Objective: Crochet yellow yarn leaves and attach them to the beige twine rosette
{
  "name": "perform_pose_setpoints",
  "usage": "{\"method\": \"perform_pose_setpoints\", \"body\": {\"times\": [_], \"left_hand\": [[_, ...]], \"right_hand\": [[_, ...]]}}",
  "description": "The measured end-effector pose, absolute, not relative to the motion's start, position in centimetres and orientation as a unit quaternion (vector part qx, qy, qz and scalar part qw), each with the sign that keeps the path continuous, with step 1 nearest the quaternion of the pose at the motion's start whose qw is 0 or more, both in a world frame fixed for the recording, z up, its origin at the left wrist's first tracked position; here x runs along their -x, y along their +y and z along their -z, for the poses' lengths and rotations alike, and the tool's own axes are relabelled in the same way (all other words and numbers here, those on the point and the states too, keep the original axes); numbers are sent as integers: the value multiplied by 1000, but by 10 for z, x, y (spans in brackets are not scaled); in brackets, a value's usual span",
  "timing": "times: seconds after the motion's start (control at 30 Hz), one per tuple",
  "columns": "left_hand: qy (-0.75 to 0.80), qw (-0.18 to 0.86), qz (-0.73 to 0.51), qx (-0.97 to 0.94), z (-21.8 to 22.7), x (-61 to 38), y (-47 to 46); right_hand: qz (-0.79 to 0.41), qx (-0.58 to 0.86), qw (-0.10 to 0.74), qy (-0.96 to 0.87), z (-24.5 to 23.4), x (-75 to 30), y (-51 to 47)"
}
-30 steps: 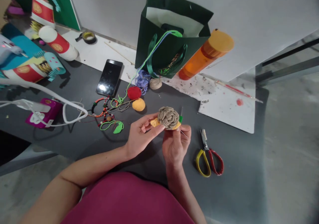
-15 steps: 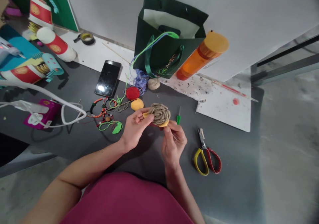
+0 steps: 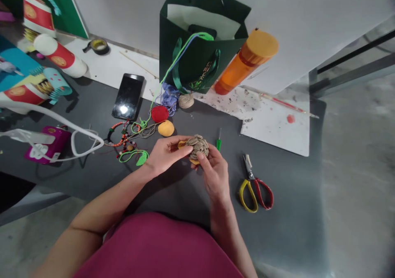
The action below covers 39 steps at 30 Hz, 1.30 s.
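Between my two hands is a crocheted flower [image 3: 198,146] with brown, tightly coiled petals and yellow showing at its lower edge. My left hand [image 3: 166,155] grips its left side, thumb on top of the petals. From the right, my right hand [image 3: 215,171] presses its thumb on the flower's front, with the fingers behind it. Just beyond the right hand lies a green-handled crochet hook [image 3: 219,143]. Scissors [image 3: 251,183] with one yellow and one red handle rest to the right. Yellow [image 3: 166,128] and red yarn balls [image 3: 159,114] sit beyond the left hand.
Behind stand a dark green paper bag [image 3: 200,59] and an orange bottle [image 3: 243,64]. A phone [image 3: 128,96], beaded bracelets [image 3: 117,134], a green crocheted leaf [image 3: 142,158] and a purple power block [image 3: 49,144] with white cables lie left. Paper-cup crafts [image 3: 60,55] occupy the far left.
My right hand has moved from pinching at the flower's lower edge up onto its petals. The flower is tilted differently now. The whole view has shifted slightly.
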<state>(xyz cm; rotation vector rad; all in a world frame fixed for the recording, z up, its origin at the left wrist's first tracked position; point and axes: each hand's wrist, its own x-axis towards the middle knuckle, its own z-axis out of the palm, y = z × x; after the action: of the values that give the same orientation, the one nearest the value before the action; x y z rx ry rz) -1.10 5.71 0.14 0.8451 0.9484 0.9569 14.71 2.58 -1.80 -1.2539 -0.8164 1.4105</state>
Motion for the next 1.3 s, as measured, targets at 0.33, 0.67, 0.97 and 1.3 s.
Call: {"method": "perform_pose_setpoints", "body": {"times": [0.33, 0.67, 0.97, 1.3], "left_hand": [[390, 704, -429, -411, -10, 18, 55], [429, 660, -408, -462, -15, 20, 56], [463, 672, -444, -369, -20, 16, 54], [466, 493, -552, -486, -21, 16, 49]], "right_hand": [[-663, 455, 525, -279, 19, -154, 29], [-621, 449, 511, -389, 30, -160, 22], [-534, 418, 541, -497, 38, -172, 16], [-516, 427, 501, -548, 36, -173, 16]]}}
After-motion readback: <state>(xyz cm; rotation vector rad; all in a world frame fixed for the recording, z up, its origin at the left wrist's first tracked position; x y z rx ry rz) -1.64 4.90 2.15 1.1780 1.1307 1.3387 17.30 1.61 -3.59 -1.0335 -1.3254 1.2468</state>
